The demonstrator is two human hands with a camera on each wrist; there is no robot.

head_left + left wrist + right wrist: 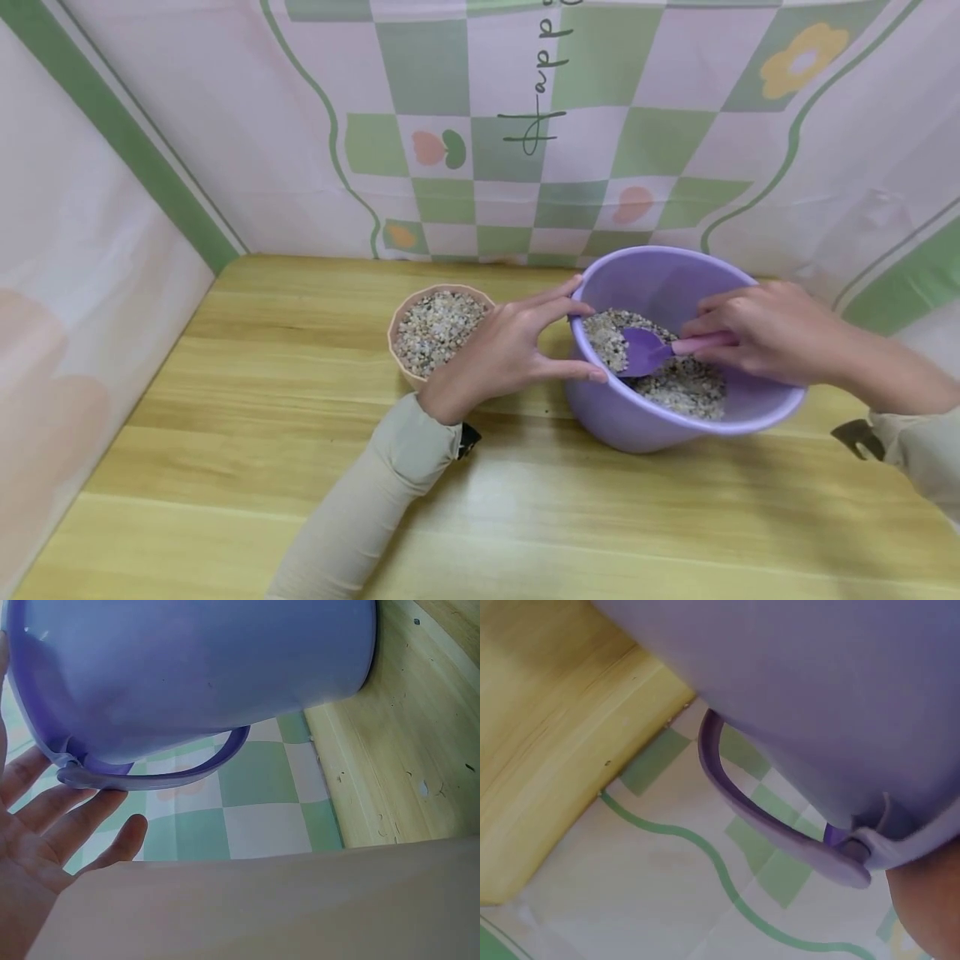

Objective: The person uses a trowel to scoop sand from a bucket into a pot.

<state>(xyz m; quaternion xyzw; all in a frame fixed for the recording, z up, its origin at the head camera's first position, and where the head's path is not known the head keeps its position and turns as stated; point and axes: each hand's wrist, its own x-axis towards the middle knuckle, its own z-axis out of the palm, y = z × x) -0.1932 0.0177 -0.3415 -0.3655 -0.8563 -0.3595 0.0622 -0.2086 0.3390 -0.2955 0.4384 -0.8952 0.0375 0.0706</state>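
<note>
A purple bucket (pixel 615 417) stands on the table, tilted slightly in the head view, with a mix of small pale and dark pebbles (pixel 693 390) inside. My right hand (pixel 772 329) grips the pink handle of a small purple scoop (pixel 643 352), whose blade lies in the pebbles. My left hand (pixel 510 350) touches the bucket's left rim, fingers and thumb spread and fairly straight. In the left wrist view its fingers (pixel 86 825) reach the rim near the bucket's carrying handle (pixel 161 780). Behind the left wrist, a peach bowl (pixel 392 333) holds similar pebbles and is partly hidden.
The wooden table (pixel 225 400) ends against a checkered cloth backdrop (pixel 506 204) at the back. More cloth (pixel 90 250) hangs along the left side. In the right wrist view the bucket's carrying handle (pixel 761 825) hangs down its outside. Small specks dot the tabletop.
</note>
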